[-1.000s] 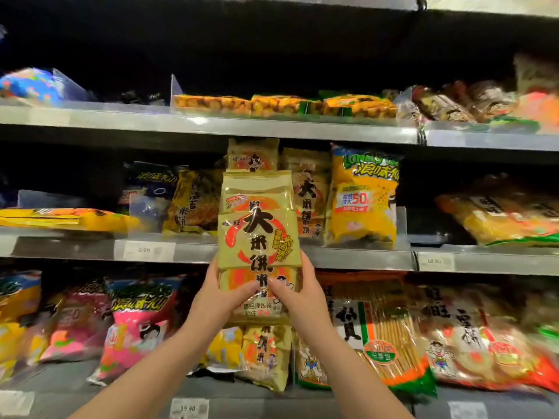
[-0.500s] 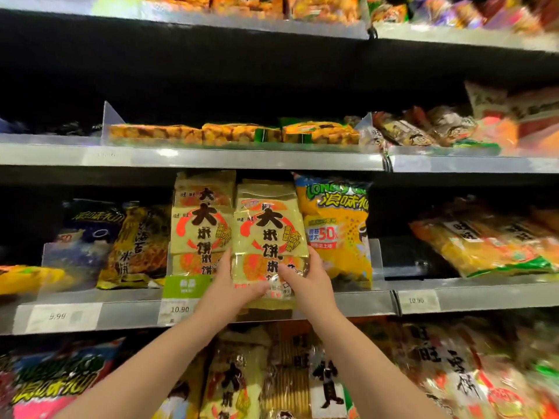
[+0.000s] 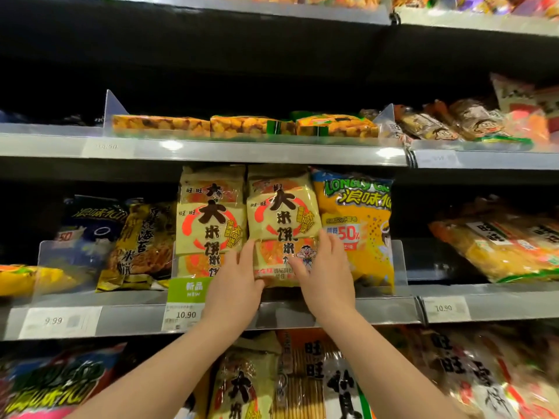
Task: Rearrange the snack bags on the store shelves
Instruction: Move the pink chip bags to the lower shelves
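Note:
A pale yellow rice cracker bag (image 3: 282,219) with black characters and a red ring stands upright on the middle shelf (image 3: 332,311). My left hand (image 3: 234,285) holds its lower left edge and my right hand (image 3: 325,273) holds its lower right edge. A matching rice cracker bag (image 3: 208,219) stands just to its left, touching it. A yellow-orange snack bag (image 3: 360,225) with green lettering stands to its right, partly behind my right hand.
A clear divider (image 3: 397,261) stands right of the orange bag. Dark seaweed cracker bags (image 3: 142,246) sit further left. The upper shelf (image 3: 242,152) carries flat orange packs (image 3: 248,127). Price tags (image 3: 184,314) line the shelf edge. More bags (image 3: 305,376) fill the lower shelf.
Both hands lifted the rice cracker bag from in front of the shelf edge and set it onto the middle shelf beside the matching bag. The view tilted upward.

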The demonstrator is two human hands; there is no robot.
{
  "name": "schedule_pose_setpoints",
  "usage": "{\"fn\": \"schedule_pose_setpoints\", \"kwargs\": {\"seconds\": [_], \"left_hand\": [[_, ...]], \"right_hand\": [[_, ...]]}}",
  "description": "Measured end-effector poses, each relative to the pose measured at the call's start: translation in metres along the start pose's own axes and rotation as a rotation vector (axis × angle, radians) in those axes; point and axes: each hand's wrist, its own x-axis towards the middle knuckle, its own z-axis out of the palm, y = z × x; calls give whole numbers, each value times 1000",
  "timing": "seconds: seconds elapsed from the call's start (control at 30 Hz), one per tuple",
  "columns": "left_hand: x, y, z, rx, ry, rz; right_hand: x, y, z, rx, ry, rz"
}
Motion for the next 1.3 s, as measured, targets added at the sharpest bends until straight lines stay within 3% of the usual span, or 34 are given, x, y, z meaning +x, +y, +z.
{"fn": "schedule_pose_setpoints", "kwargs": {"seconds": [0.13,0.43,0.63,0.87,1.17,1.3], "left_hand": [[10,0,-2,91,31,4],[23,6,-1,338,-58,93],[17,7,13,365,-173,90],[15,-5,1,320,-47,254],[20,3,15,439,-81,252],[14,1,15,425,-59,273]], "right_hand": [[-11,2,3,-207,-16,-113],[-5,11,10,-223,-55,-142],[-15,22,11,-90,-22,-57],[-14,24,15,-37,-63,-73],[-3,23,10,-255,-166,-137],[-9,28,2,-227,-166,-196]]}}
